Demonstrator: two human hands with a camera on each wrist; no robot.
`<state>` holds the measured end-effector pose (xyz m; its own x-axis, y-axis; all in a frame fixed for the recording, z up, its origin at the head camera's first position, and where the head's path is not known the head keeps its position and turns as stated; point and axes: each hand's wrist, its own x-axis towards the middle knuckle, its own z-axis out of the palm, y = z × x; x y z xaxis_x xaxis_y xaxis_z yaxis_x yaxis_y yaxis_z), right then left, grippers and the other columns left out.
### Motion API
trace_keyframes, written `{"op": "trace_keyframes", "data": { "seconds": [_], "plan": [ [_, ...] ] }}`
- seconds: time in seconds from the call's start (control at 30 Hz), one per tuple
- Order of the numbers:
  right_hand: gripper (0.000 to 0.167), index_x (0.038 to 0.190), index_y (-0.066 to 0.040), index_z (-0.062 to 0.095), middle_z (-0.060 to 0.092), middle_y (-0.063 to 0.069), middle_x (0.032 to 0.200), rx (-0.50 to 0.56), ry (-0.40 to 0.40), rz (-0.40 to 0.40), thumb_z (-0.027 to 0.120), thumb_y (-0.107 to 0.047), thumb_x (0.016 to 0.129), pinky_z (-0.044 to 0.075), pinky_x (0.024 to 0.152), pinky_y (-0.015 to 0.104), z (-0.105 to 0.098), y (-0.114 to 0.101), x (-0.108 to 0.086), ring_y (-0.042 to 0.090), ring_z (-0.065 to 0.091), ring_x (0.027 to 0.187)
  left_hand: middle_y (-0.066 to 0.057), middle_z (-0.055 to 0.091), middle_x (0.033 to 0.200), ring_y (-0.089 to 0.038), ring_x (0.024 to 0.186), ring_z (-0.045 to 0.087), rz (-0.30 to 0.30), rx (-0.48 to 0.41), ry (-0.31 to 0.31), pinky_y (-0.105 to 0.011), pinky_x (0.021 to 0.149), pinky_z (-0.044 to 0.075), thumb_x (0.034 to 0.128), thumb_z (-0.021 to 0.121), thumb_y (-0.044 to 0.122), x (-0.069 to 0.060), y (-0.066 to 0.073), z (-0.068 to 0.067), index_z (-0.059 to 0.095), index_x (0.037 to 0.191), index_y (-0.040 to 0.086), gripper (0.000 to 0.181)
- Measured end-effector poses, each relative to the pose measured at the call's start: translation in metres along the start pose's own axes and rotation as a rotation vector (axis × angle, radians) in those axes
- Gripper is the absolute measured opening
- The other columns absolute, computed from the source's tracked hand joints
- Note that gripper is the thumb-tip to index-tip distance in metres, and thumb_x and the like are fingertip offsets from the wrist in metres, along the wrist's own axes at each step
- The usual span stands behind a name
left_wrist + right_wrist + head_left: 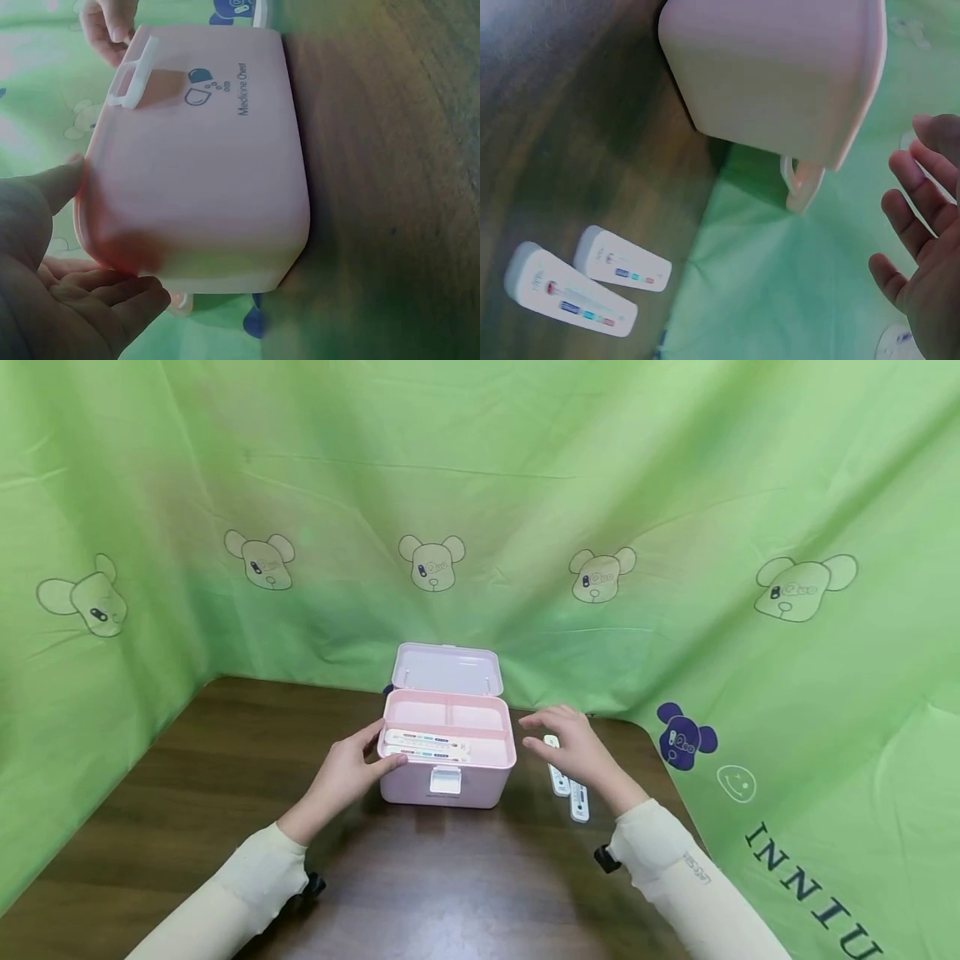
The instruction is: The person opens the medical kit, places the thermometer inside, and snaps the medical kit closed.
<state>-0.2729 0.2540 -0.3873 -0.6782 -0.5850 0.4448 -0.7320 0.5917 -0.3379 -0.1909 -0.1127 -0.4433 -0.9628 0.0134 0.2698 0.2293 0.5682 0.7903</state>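
Note:
A pink medicine chest (405, 790) stands on the table with its lid (447, 668) raised at the back. My left hand (341, 781) holds its front left corner, thumb at the front rim and fingers against the left side. Inside the front compartment lie two slim white cases (427, 741), printed like thermometer cases. To the right of the chest my right hand (577, 752) hovers with fingers spread, holding nothing. Under that hand, two more white cases lie side by side on the table, one farther back (622, 259) and one nearer the front (570, 289).
The brown table (420, 893) ends at a green curtain (510, 485) with bear prints at the back and sides. Two divided compartments (417, 710) fill the rear of the chest. A white latch (446, 779) hangs on its front, and a handle (802, 187) sticks out behind.

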Motion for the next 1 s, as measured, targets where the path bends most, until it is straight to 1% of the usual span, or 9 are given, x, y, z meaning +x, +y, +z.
{"op": "trace_keyframes", "data": {
  "seconds": [0.07, 0.23, 0.33, 0.53, 0.7, 0.83, 0.93, 1.0],
  "plan": [
    [0.028, 0.117, -0.009, 0.075, 0.074, 0.005, 0.116, 0.011, 0.029, 0.015, 0.079, -0.016, 0.089, 0.041, 0.102, 0.055, 0.000, 0.005, -0.006, 0.030, 0.062, 0.115, -0.012, 0.065, 0.139, -0.027, 0.127, 0.063, -0.003, -0.001, -0.001, -0.045, 0.099, 0.056, 0.0876, 0.082, 0.041, 0.000, -0.001, 0.000, 0.050, 0.152, 0.006, 0.080],
    [0.028, 0.115, -0.008, 0.076, 0.075, 0.006, 0.114, 0.029, 0.095, 0.075, 0.080, -0.013, 0.088, 0.046, 0.099, 0.050, -0.001, 0.018, -0.020, 0.030, 0.063, 0.113, -0.014, 0.063, 0.140, -0.026, 0.125, 0.064, -0.014, 0.031, -0.012, -0.044, 0.095, 0.058, 0.0883, 0.081, 0.041, 0.001, 0.000, -0.003, 0.048, 0.152, 0.004, 0.081],
    [0.030, 0.117, -0.007, 0.075, 0.074, 0.008, 0.115, 0.037, 0.118, 0.139, 0.080, -0.013, 0.089, 0.045, 0.099, 0.050, -0.004, 0.021, -0.030, 0.031, 0.062, 0.112, -0.016, 0.061, 0.142, -0.027, 0.125, 0.064, -0.018, 0.051, -0.026, -0.044, 0.095, 0.057, 0.0889, 0.081, 0.040, 0.000, 0.001, -0.005, 0.047, 0.152, 0.002, 0.081],
    [0.031, 0.122, -0.005, 0.073, 0.072, 0.012, 0.118, 0.049, 0.182, 0.274, 0.077, -0.015, 0.093, 0.045, 0.099, 0.050, -0.007, 0.026, -0.052, 0.031, 0.061, 0.113, -0.018, 0.062, 0.141, -0.026, 0.123, 0.064, -0.023, 0.063, -0.051, -0.044, 0.094, 0.057, 0.0902, 0.079, 0.039, -0.002, 0.004, -0.005, 0.046, 0.152, 0.002, 0.080],
    [0.032, 0.122, -0.004, 0.072, 0.070, 0.015, 0.118, 0.042, 0.242, 0.355, 0.076, -0.016, 0.094, 0.044, 0.099, 0.051, -0.008, 0.026, -0.066, 0.032, 0.059, 0.113, -0.018, 0.062, 0.140, -0.025, 0.121, 0.065, -0.019, 0.070, -0.049, -0.044, 0.093, 0.057, 0.0901, 0.079, 0.039, -0.001, 0.006, -0.005, 0.047, 0.152, 0.001, 0.079],
    [0.033, 0.121, -0.002, 0.072, 0.070, 0.017, 0.117, 0.030, 0.276, 0.397, 0.077, -0.016, 0.092, 0.044, 0.097, 0.048, -0.003, 0.031, -0.076, 0.033, 0.059, 0.112, -0.018, 0.065, 0.136, -0.022, 0.108, 0.067, -0.012, 0.103, -0.051, -0.038, 0.084, 0.057, 0.0899, 0.080, 0.040, -0.001, 0.006, -0.006, 0.049, 0.150, 0.001, 0.078],
    [0.035, 0.120, -0.001, 0.072, 0.070, 0.018, 0.117, 0.012, 0.288, 0.427, 0.079, -0.016, 0.090, 0.043, 0.095, 0.049, 0.003, 0.036, -0.085, 0.034, 0.058, 0.110, -0.018, 0.068, 0.133, -0.020, 0.096, 0.065, -0.004, 0.130, -0.058, -0.033, 0.076, 0.053, 0.0898, 0.080, 0.040, 0.000, 0.006, -0.007, 0.052, 0.149, 0.002, 0.076],
    [0.037, 0.121, 0.000, 0.072, 0.070, 0.019, 0.119, -0.008, 0.287, 0.451, 0.079, -0.019, 0.090, 0.041, 0.096, 0.051, 0.007, 0.039, -0.090, 0.036, 0.058, 0.111, -0.017, 0.069, 0.130, -0.020, 0.089, 0.062, 0.007, 0.147, -0.066, -0.031, 0.071, 0.050, 0.0903, 0.079, 0.041, 0.001, 0.006, -0.008, 0.053, 0.148, 0.003, 0.074]
  ]
}}
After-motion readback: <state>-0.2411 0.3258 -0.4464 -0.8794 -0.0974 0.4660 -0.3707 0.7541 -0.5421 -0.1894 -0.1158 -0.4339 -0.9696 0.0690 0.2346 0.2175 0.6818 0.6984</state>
